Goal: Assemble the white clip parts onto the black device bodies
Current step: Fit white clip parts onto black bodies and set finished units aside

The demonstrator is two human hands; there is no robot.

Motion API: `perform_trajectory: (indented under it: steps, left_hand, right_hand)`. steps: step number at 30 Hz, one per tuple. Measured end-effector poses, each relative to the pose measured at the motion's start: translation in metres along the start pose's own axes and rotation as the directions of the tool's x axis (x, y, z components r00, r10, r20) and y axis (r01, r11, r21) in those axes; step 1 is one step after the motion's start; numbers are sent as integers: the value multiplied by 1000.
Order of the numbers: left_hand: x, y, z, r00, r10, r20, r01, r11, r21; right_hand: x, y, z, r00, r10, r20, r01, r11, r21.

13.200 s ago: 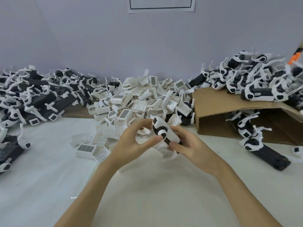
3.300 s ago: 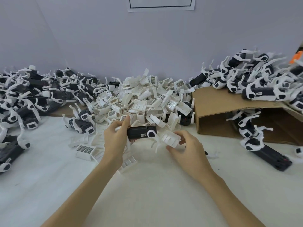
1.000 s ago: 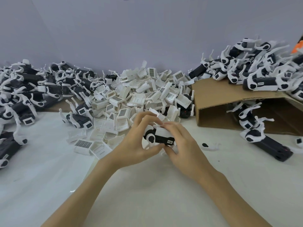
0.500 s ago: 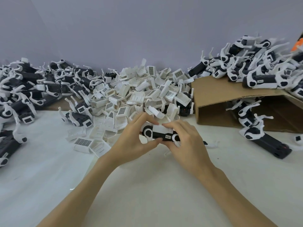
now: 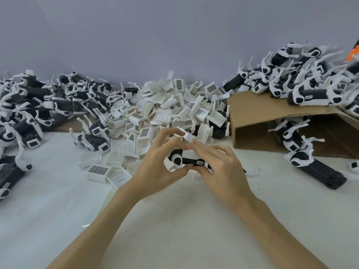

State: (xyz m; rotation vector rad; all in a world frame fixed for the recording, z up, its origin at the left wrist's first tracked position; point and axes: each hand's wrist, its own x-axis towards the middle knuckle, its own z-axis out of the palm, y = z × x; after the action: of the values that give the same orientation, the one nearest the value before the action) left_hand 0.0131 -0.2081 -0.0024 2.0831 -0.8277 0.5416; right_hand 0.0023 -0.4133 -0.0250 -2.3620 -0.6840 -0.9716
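My left hand (image 5: 155, 167) grips one end of a black device body (image 5: 189, 161), thumb underneath and fingers curled over the top. My right hand (image 5: 219, 167) holds the other end, thumb below and fingers laid along the upper side, where a white clip part (image 5: 187, 135) sits against the body with one end tilted up past my fingertips. I cannot tell whether its catches have engaged; my fingers hide the joint. The body hangs just above the counter (image 5: 174, 220), with the pile of loose white clips (image 5: 167, 113) right behind it.

As I judge it, this is the pressing-home step, and most of what could go wrong comes from that raised end. If I press on one end only, the clip could pivot and snap on crooked, or spring free and drop into the loose pile behind, where I would lose track of it. Too hard a squeeze with the part misaligned might bend or break one of its thin arms. My thumbs are near the round white ends of the body, so a slip could pinch skin.

To the left of the clip pile lies a heap of black-and-white devices (image 5: 38, 107). To its right a cardboard box (image 5: 256, 117) lies on its side, with more devices (image 5: 307, 88) stacked on top and a few spilling from its mouth onto the counter. If my elbows swing wide when I set this one down, either heap could slide.
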Motion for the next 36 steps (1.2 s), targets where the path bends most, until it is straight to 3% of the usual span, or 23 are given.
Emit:
perform_trajectory:
  steps: [3, 5, 8, 10, 12, 14, 18, 20, 22, 24, 26, 29, 36]
  left_hand:
    - [1, 1, -1, 999, 30, 16, -29, 1000, -4]
    - [-1, 3, 0, 997, 68, 47, -69, 997, 19]
    - [0, 10, -1, 969, 219, 113, -234, 960, 152]
    - [2, 11, -1, 910, 376, 176, -410, 879, 243]
    - [3, 11, 2, 846, 471, 251, -531, 793, 299]
    - [1, 10, 5, 823, 485, 295, -564, 757, 329]
    - [0, 5, 1, 871, 429, 239, -490, 794, 360]
    - [1, 2, 0, 926, 319, 203, -375, 848, 374]
    - [0, -1, -1, 975, 116, 191, -173, 932, 317]
    - [-3, -4, -3, 975, -80, 205, 36, 977, 211]
    - [-5, -8, -5, 960, -197, 201, 173, 976, 132]
    - [-3, -10, -4, 972, -189, 136, 177, 979, 98]
    - [-2, -10, 2, 997, -29, 71, 29, 1000, -9]
  right_hand:
    - [2, 1, -9, 999, 28, -17, -27, 998, 59]
    - [1, 7, -19, 982, 144, 123, -171, 952, 255]
    - [9, 18, -35, 855, 214, 473, -478, 679, 556]
    - [11, 23, -41, 806, 218, 550, -559, 586, 587]
    - [11, 22, -40, 792, 192, 579, -543, 655, 526]
    - [7, 21, -38, 783, 164, 600, -516, 711, 478]
    - [6, 28, -44, 779, 193, 597, -509, 751, 421]
    - [6, 28, -42, 746, 240, 621, -579, 694, 429]
    - [6, 24, -36, 746, 303, 593, -604, 683, 410]
    - [4, 17, -30, 823, 333, 460, -503, 803, 318]
    - [6, 11, -27, 915, 256, 311, -329, 921, 209]
    - [4, 5, -22, 975, 146, 170, -167, 979, 118]
    - [4, 4, -24, 993, 103, 51, -108, 989, 102]
